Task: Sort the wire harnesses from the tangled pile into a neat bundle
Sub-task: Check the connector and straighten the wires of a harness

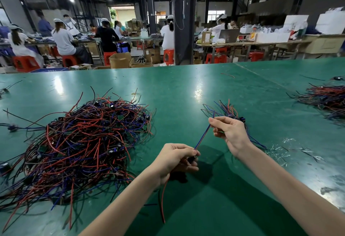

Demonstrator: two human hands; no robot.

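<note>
My left hand (pixel 177 161) gripped the dark connector end of a thin blue-and-red wire harness (pixel 202 136); my right hand (pixel 230 133) pinched it further along between thumb and forefinger, stretched straight above the green table (pixel 186 86); the tangled pile of red, blue and black wires (pixel 84 142) lay just to my left

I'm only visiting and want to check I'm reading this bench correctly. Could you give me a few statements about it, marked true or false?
1. The tangled pile lies to the left of both hands. True.
2. The table is red. False: it is green.
3. The left hand and right hand hold one wire stretched between them. True.
4. The right hand lies flat on the table. False: it is raised, its fingers pinching the wire.
5. Nobody else is in the room. False: people sit at benches behind.
</note>
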